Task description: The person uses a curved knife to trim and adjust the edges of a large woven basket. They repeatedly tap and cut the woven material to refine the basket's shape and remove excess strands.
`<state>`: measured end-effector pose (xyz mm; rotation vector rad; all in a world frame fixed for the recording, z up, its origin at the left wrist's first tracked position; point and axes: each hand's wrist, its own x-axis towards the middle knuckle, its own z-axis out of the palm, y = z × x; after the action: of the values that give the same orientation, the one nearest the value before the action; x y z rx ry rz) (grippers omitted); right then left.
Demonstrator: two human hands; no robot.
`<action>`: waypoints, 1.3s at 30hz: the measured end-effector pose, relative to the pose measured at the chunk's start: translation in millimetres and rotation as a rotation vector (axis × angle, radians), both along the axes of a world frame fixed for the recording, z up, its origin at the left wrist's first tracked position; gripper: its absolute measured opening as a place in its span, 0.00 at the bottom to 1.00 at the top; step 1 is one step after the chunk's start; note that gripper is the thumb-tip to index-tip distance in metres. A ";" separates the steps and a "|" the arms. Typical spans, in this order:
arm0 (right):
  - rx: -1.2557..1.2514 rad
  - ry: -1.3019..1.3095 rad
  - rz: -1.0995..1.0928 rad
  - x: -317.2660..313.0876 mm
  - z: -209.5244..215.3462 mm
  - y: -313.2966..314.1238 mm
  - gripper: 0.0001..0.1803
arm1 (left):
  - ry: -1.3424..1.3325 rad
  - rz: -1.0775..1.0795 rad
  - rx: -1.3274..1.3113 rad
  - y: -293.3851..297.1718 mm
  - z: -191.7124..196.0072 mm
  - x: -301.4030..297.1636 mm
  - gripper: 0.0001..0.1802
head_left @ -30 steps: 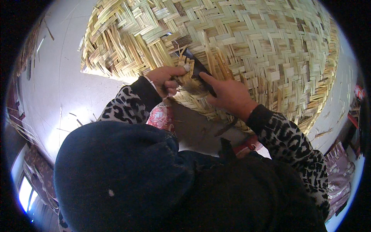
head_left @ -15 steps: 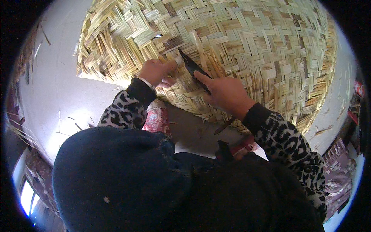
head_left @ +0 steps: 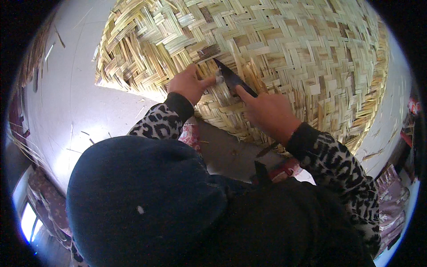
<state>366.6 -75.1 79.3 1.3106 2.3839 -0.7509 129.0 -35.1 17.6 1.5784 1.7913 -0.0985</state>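
A large mat (head_left: pixel 293 53) woven from pale, flat plant strips lies in front of me. Held in my right hand (head_left: pixel 272 115) is a dark, pointed knife (head_left: pixel 232 78), its blade flat against the weave and its tip aimed far left. My right index finger presses along the blade, while the handle is hidden in the grip. To the left of the blade, my left hand (head_left: pixel 187 85) rests on the mat near its close edge. Its thumb stretches toward the blade, apart from the index finger; the other fingers are mostly hidden. Loose strip ends stick up beside the knife.
Grey floor (head_left: pixel 71 107) with scattered straw bits runs along the left. A dark, slim object (head_left: pixel 266 150) lies by the mat's near edge. My dark cap (head_left: pixel 138 178) fills much of the lower view. Patterned purple cloth (head_left: pixel 391 204) is at the lower right.
My left thumb and index finger have moved apart from their closer pose. The whole scene has shifted slightly right in view. The knife remains in my right hand against the mat.
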 end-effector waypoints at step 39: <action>0.317 0.189 0.386 -110.8 -38.2 126.7 0.22 | 0.373 -0.252 0.288 34.3 3.3 -197.6 0.15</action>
<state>255.8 51.7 41.1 0.8618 2.8798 -0.4104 -68.6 -0.8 20.9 2.1008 1.9401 -0.2807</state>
